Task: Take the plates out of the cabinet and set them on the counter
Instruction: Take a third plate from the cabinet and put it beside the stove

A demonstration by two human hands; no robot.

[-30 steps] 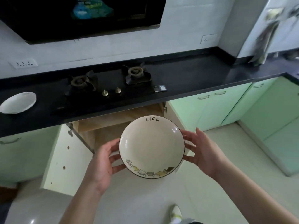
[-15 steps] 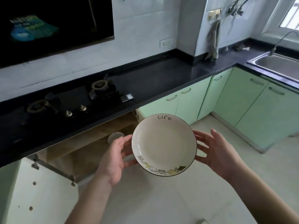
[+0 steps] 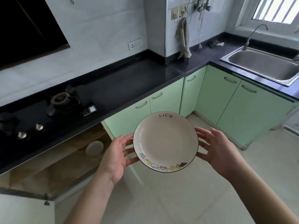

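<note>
— What is sitting at the left?

— The stove (image 3: 48,110) is sitting on the black counter (image 3: 129,83). Under it the cabinet (image 3: 53,162) is standing open, and a white dish (image 3: 94,148) is lying inside.

— What are you doing with your hands?

— Your left hand (image 3: 115,156) is holding the left edge of the plate (image 3: 165,141), fingers spread underneath. Your right hand (image 3: 217,150) is holding the right edge the same way. The plate is hanging in the air over the floor, in front of the green doors.

— And at the right?

— The sink (image 3: 265,67) is sitting under the window.
</note>
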